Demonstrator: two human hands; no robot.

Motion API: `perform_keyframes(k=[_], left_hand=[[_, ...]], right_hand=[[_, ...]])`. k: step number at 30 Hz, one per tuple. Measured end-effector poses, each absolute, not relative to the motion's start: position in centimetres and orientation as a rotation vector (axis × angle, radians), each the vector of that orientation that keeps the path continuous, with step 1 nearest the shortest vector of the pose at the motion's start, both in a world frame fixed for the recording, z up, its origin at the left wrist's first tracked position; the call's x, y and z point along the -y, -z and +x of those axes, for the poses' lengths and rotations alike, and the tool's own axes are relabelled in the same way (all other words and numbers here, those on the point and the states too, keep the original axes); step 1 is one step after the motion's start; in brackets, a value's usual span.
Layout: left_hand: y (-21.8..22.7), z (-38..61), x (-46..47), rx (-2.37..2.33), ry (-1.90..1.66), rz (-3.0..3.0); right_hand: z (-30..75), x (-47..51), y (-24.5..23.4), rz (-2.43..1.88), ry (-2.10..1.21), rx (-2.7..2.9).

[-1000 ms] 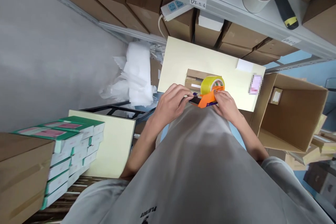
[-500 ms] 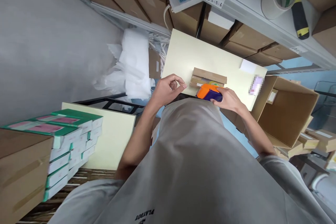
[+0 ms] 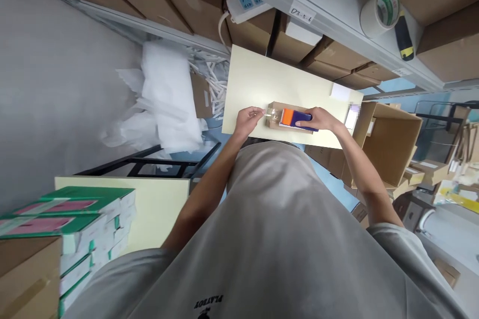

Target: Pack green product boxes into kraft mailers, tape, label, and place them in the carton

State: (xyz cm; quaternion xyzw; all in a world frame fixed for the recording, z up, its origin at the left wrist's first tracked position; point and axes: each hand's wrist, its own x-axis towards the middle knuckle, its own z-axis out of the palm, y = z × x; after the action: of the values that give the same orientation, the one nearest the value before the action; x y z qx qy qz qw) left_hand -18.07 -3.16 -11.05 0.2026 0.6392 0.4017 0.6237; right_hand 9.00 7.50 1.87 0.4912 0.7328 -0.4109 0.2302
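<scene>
My right hand [image 3: 320, 119] is closed round an orange and dark purple tape dispenser [image 3: 288, 116], which lies level over a small brown cardboard box [image 3: 280, 105]. From the dispenser's orange end a strip of clear tape [image 3: 274, 114] runs to the left. My left hand [image 3: 250, 118] pinches the end of that strip beside the box's left end. The box rests on a cream tabletop [image 3: 247, 79], with much of its top hidden under the dispenser and tape.
A large open cardboard box [image 3: 392, 144] stands to the right. White foam wrap [image 3: 168, 94] hangs at the left. Ahead, a grey shelf holds a tape roll [image 3: 379, 12] and a black and yellow cutter [image 3: 404, 37]. Green and white boxes [image 3: 97, 219] are stacked lower left.
The dispenser has turned level and moved over the box, now with clear tape stretched from it. My left hand has closed on the tape's end. The camera view has shifted.
</scene>
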Motion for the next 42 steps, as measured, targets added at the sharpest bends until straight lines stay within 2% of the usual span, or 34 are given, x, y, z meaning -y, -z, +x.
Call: perform_keyframes(k=[17,27,38,42], left_hand=[[18.3,-17.0,2.9,-1.289,-0.826,0.275],[22.1,-16.0,2.8,-1.206,-0.762,0.404],[21.6,-16.4,3.5,-1.469,-0.665,0.447],[20.1,-16.3,4.3,-1.529,-0.778,0.610]], right_hand=[[6.5,-8.7,-0.3,1.277,0.985,-1.903],[6.0,-7.9,-0.5,1.321,0.924,-1.863],[5.8,-7.7,-0.7,1.314,0.913,-1.836],[5.5,-7.8,-0.9,1.304,0.898,-1.831]])
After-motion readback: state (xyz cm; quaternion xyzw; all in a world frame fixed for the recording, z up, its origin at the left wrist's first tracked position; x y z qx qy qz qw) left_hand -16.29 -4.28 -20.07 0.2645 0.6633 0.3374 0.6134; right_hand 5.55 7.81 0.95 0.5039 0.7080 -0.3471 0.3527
